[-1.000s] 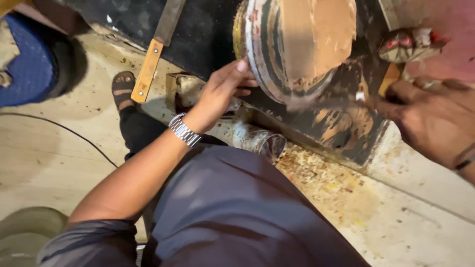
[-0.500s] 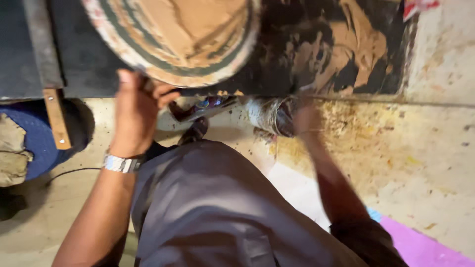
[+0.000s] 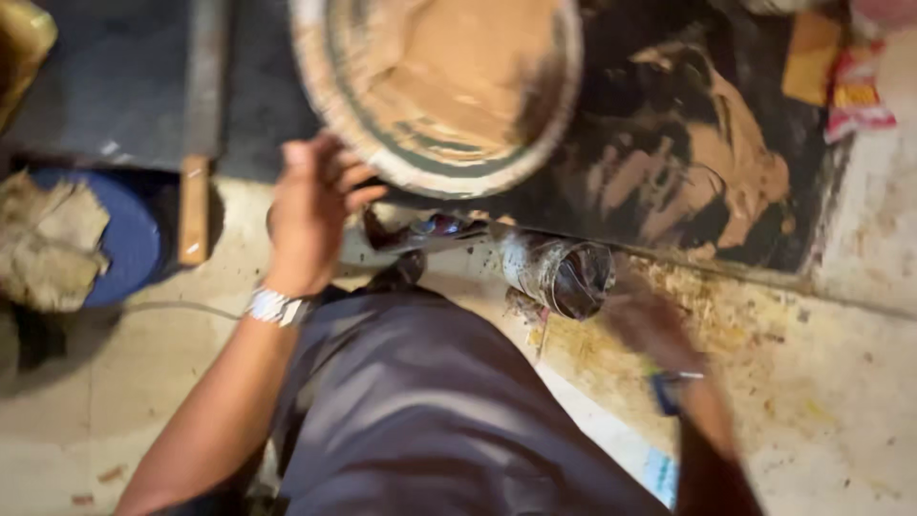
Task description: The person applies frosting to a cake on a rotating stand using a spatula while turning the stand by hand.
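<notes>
Round clay-smeared striped dish point(image 3: 439, 86), tilted on edge over the black clay-streaked mat point(image 3: 707, 182), is gripped at its lower left rim by the left hand point(image 3: 310, 205), fingers clamped. Right hand point(image 3: 650, 320), since a second ago dropped away from the mat, is blurred; its grip cannot be told. Plastic-wrapped jar point(image 3: 559, 272) lies just beside.

Dim warm light, heavy motion blur

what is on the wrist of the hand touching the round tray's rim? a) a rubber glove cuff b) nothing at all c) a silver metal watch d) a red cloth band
c: the left hand at the rim of the round tray has a silver metal watch on its wrist.
</notes>
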